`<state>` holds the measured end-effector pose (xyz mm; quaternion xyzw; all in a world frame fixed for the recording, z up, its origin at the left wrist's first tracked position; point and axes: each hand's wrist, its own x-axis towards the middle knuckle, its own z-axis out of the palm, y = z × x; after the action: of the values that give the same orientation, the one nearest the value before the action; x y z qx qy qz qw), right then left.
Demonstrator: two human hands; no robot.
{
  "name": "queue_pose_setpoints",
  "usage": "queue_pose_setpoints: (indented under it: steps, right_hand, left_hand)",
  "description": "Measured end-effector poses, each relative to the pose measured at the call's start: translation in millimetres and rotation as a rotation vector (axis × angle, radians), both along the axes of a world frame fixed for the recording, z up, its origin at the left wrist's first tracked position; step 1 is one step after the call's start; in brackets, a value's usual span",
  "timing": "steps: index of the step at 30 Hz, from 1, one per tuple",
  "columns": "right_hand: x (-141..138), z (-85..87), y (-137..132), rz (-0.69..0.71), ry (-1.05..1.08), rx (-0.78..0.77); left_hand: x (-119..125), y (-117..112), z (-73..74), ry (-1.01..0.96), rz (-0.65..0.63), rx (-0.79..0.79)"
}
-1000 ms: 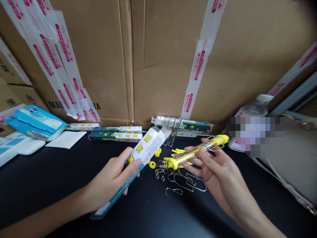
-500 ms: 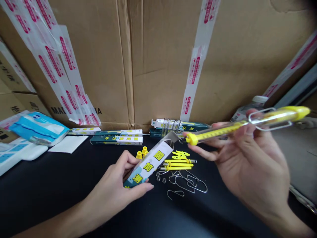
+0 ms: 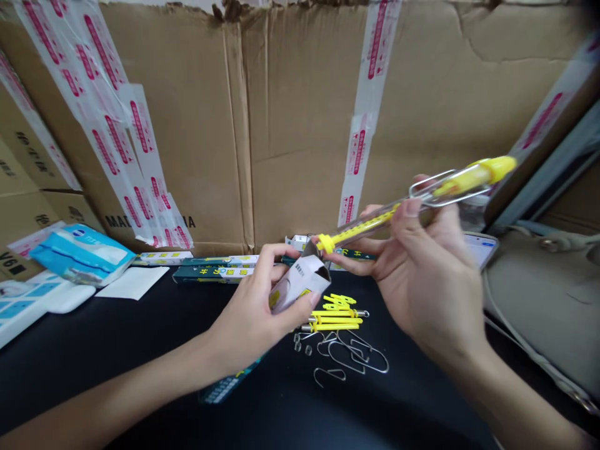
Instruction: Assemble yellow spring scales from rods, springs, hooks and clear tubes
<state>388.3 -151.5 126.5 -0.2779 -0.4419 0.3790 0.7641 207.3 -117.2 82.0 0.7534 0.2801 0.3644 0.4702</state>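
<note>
Left hand [image 3: 255, 306] gripping an open white cardboard carton [image 3: 300, 282], right hand [image 3: 431, 278] pinching a clear yellow-capped tube [image 3: 370, 219], its tip just beside the carton's mouth, above bent steel wire hooks [image 3: 330, 373].

A clear tube [image 3: 370, 219] with yellow end caps and a wire clip slants upward, one cap just beside the open end of a white carton [image 3: 300, 284].

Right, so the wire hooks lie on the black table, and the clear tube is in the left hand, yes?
No: the head view shows the clear tube in the right hand, not the left. The wire hooks on the table are right.
</note>
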Motion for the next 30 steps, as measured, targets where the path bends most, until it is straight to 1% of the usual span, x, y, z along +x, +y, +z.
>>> queue_pose_setpoints:
  steps: [3,5,8,11,13,17,20,24,27,30]
  right_hand:
    - [3.6,-14.8,8.3,0.032,0.017,-0.063]
    - [7.2,-26.4,13.5,0.067,0.047,-0.136]
    - [12.2,-42.8,17.3,0.119,0.082,-0.229]
    - [16.2,-57.1,15.2,0.149,0.113,-0.297]
    - [18.0,-66.3,11.4,0.157,0.132,-0.319]
    - [17.2,-84.7,2.6,0.147,0.169,-0.318]
    - [13.4,-94.1,-2.9,0.122,0.226,-0.336]
    - [11.5,-93.7,-6.1,0.07,0.223,-0.305]
    - [13.6,-89.1,-5.8,0.042,0.215,-0.258]
    - [14.9,-88.1,-5.3,0.057,0.242,-0.258]
  left_hand:
    - [7.6,6.8,-1.6,-0.073,-0.042,-0.053]
    - [6.9,10.5,-5.8,-0.036,-0.09,-0.108]
    - [-0.6,14.0,-16.3,0.025,-0.151,-0.203]
    - [-9.9,16.1,-27.3,0.053,-0.198,-0.306]
    - [-14.4,17.7,-31.3,0.12,-0.238,-0.323]
    - [-17.8,21.7,-29.4,0.299,-0.279,-0.277]
    - [-18.9,23.8,-25.6,0.383,-0.27,-0.202]
    - [-22.3,23.4,-23.5,0.461,-0.244,-0.066]
    - [-24.4,21.2,-21.8,0.531,-0.23,-0.01]
    - [-24.2,18.7,-20.2,0.579,-0.191,0.022]
